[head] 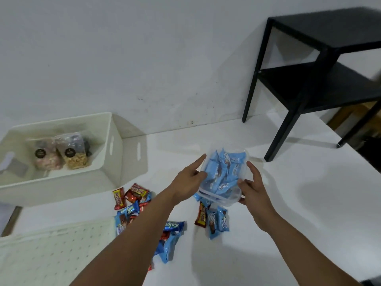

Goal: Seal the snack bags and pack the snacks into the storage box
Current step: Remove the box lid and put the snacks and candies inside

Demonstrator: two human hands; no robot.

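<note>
We hold a clear plastic container (223, 178) between our two hands, a little in front of us and slightly to the right of the middle of the white tabletop (288, 203). It is full of blue snack packets (224, 172). Its long axis runs away from us and leans a little to the right, so the near short end points toward our right wrist.

The left hand (190, 178) touches the left long wall with the index finger stretched forward along the rim, the other fingers pressing at the side. The right hand (252, 186) grips the right wall and the near corner, its thumb up and its fingers curled on the edge. Both hands are equally near to it; neither needs to reach.

The white storage box (115, 145) lies to the left and a bit farther from us, touching the wall, with two sealed snack bags (61, 153) inside. We judge that the coming move must go leftward, over the loose wrapped snacks (132, 203) lying between. More loose snacks (214, 221) lie just below the container.
</note>
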